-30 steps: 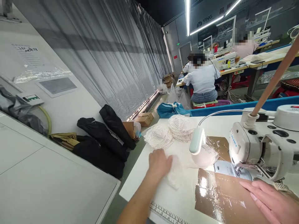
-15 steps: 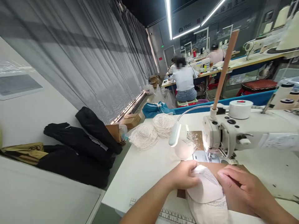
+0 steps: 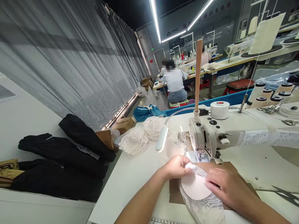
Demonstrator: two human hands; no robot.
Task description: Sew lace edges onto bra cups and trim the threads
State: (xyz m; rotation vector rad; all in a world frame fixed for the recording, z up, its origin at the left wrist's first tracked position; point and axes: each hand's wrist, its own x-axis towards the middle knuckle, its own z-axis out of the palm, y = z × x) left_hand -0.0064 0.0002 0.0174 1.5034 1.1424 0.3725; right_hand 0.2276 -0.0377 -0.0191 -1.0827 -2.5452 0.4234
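A round pale pad (image 3: 196, 186) with white lace (image 3: 211, 207) around and below it lies over a brown board in front of the sewing machine (image 3: 210, 133). My left hand (image 3: 177, 168) pinches the pad's upper left edge, thumb on top, close to the needle area. On the pad's right side rests my right hand (image 3: 223, 183), its fingers curled at the lace edge; what its fingertips grip is too small to tell. The needle plate (image 3: 192, 156) shows just beyond my left hand.
Stacked lace pieces (image 3: 135, 141) lie at the table's far left. A lamp (image 3: 162, 138) bends over the table. Scissors (image 3: 288, 196) are at the right edge. Black garments (image 3: 58, 168) lie left. A person (image 3: 174, 81) sits ahead.
The view has shifted to the right. My right hand has moved onto the right side of the pad, which now lies flatter and shows more of its round face.
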